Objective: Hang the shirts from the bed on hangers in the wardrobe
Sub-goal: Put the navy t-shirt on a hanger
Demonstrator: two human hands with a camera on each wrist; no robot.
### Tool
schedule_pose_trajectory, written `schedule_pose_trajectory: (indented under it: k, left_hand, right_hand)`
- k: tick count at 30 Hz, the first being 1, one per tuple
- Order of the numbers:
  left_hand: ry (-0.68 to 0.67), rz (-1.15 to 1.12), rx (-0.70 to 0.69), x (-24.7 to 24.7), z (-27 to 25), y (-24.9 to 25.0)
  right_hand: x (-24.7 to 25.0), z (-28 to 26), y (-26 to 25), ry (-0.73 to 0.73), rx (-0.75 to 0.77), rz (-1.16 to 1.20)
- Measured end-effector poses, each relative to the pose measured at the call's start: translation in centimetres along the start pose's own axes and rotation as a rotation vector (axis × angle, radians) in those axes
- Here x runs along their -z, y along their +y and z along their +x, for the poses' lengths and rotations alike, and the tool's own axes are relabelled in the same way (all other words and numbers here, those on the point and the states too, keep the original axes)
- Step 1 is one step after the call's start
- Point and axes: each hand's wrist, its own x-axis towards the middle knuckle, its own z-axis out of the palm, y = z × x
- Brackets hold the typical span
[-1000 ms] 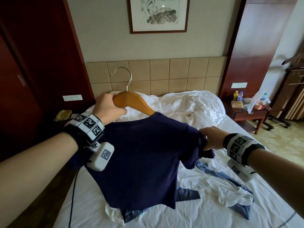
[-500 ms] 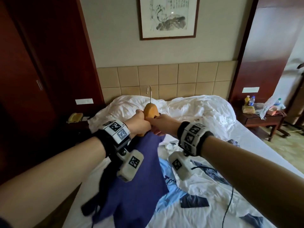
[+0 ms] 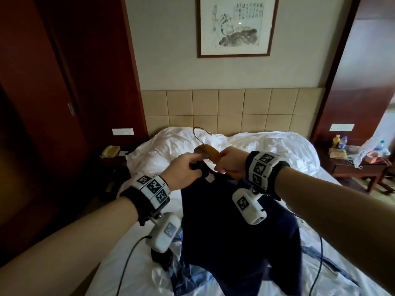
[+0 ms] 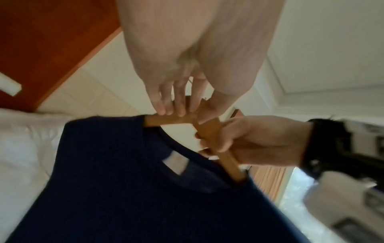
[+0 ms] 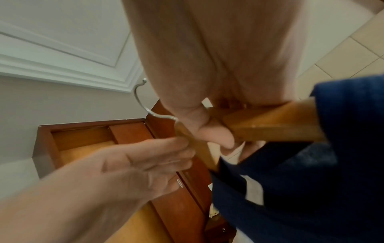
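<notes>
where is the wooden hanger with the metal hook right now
In the head view the wooden hanger is at centre, above the bed, gripped by the right hand, with the left hand beside it and the navy shirt hanging from it.

The navy blue cotton shirt point(image 3: 235, 242) covers both ends of the curved wooden hanger point(image 3: 210, 151), and its hem runs past the bottom edge in the head view. The right hand point(image 3: 229, 161) hides the hanger's right arm where it grips; the left hand point(image 3: 181, 169) hides part of the collar. Under the shirt, a heap of pale blue and white clothes point(image 3: 181, 272) on the white-sheeted bed point(image 3: 267, 144) shows only in scraps. Both wrist views are smeared. The small bottles point(image 3: 339, 142) on the dark wooden bedside stand point(image 3: 354, 167) are too small to read.
</notes>
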Motion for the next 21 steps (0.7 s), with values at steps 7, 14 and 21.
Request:
schedule_pose_trajectory:
  k: [7,14,21]
  left_hand:
    - [0.052,0.461,0.14,7.3,-1.0,-6.7]
    - [-0.098,0.374,0.181,10.7,-4.2,-8.2]
    - [-0.048,0.437,0.293,15.6,-9.0,-11.7]
  right_hand:
    - [1.8,-1.8,-0.6,0.038,0.089,0.01]
    - [3.4,-2.8,-3.2,0.151,0.142,0.177]
    - [4.7,-4.3,-4.5,0.106,0.198,0.346]
